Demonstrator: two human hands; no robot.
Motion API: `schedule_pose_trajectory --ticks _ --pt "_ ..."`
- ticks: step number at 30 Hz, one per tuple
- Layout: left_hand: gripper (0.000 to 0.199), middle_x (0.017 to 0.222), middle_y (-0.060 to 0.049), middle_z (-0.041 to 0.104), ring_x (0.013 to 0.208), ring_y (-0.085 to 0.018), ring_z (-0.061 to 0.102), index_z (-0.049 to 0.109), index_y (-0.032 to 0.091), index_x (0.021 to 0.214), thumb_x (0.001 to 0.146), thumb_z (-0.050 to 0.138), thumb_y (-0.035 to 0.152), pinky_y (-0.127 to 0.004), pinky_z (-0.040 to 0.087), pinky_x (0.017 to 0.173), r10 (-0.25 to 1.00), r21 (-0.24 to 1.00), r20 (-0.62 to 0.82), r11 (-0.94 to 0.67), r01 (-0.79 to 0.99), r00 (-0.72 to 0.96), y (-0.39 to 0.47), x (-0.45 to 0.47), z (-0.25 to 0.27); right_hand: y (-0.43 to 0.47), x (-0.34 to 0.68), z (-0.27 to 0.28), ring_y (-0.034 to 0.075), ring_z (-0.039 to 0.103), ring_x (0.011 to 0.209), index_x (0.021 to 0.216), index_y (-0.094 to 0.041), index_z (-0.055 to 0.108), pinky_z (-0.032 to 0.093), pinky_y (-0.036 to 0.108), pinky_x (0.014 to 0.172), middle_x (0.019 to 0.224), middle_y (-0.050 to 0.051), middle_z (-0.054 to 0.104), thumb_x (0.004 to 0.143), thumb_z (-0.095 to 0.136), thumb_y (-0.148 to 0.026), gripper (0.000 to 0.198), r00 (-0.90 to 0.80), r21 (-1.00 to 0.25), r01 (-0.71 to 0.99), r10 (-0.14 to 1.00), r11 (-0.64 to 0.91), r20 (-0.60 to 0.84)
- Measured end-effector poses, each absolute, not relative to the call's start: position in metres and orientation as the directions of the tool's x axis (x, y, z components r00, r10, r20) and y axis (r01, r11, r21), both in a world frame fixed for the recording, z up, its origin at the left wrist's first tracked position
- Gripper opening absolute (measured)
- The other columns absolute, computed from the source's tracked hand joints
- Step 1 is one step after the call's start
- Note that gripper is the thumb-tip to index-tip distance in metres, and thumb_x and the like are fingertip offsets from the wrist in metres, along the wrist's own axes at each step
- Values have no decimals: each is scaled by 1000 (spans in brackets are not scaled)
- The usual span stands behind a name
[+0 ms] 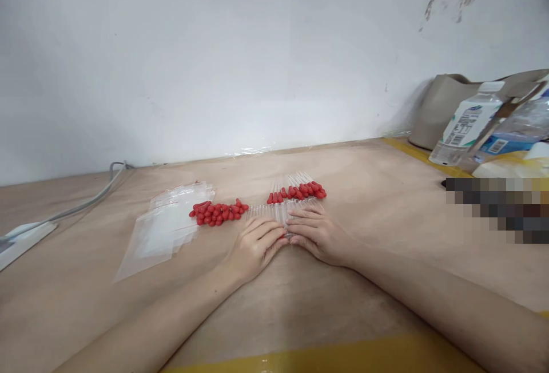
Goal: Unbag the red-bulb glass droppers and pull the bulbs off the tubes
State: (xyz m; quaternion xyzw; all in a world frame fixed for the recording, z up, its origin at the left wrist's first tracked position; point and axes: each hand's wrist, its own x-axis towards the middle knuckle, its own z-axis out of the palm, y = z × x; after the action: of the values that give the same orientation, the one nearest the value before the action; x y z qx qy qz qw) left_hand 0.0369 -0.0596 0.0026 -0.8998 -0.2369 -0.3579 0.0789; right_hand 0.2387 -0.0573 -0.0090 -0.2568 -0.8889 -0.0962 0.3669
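My left hand point(256, 248) and my right hand point(322, 237) meet fingertip to fingertip at the middle of the table. Between the left thumb and fingers a bit of a red rubber bulb point(282, 237) shows. The right fingers close on the end of a clear glass dropper tube, mostly hidden by the hands. Under and behind the fingers lies a row of clear glass tubes point(278, 211). Beyond them, finished-looking droppers with red bulbs point(302, 190) lie side by side, thin tips towards the wall. A heap of loose red bulbs point(218, 213) sits left of the tubes.
Clear plastic zip bags point(165, 227) are spread at the left. A grey cable point(92, 201) runs along the far left to a white object point(26, 241). At the right stand a plastic bottle point(467, 124) and a beige container point(433, 110). Yellow tape point(343, 356) edges the table.
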Motion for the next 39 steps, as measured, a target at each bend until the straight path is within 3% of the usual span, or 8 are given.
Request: schedule_pose_trajectory --ticks 6,16,25,39 --pt "15 92 -5 66 90 -17 59 58 18 96 82 54 18 -34 45 85 313 -36 682 -888 458 661 -59 36 3 -58 238 -11 17 57 102 97 -16 60 45 33 90 97 5 67 87 45 -20 19 -622 -26 472 354 881 699" --pt "14 89 -4 65 92 -16 58 56 16 95 82 51 15 -35 42 89 321 -43 632 -894 446 706 -60 32 3 -62 239 -5 15 62 88 76 -14 57 48 30 87 78 5 67 87 46 -20 16 -643 100 457 251 884 723" --pt "15 90 -5 64 91 -17 58 55 16 96 82 51 15 -35 43 87 323 -35 623 -899 437 713 -60 29 4 -62 245 -6 15 59 97 88 -13 58 45 32 94 86 5 67 85 50 -17 10 -661 172 454 201 874 723" --pt "13 88 -5 65 89 -18 59 55 16 95 83 51 16 -34 45 84 300 -44 639 -905 422 709 -62 31 5 -66 252 0 16 56 105 96 -11 59 43 34 99 97 8 67 84 51 -15 15 -682 237 425 137 873 719"
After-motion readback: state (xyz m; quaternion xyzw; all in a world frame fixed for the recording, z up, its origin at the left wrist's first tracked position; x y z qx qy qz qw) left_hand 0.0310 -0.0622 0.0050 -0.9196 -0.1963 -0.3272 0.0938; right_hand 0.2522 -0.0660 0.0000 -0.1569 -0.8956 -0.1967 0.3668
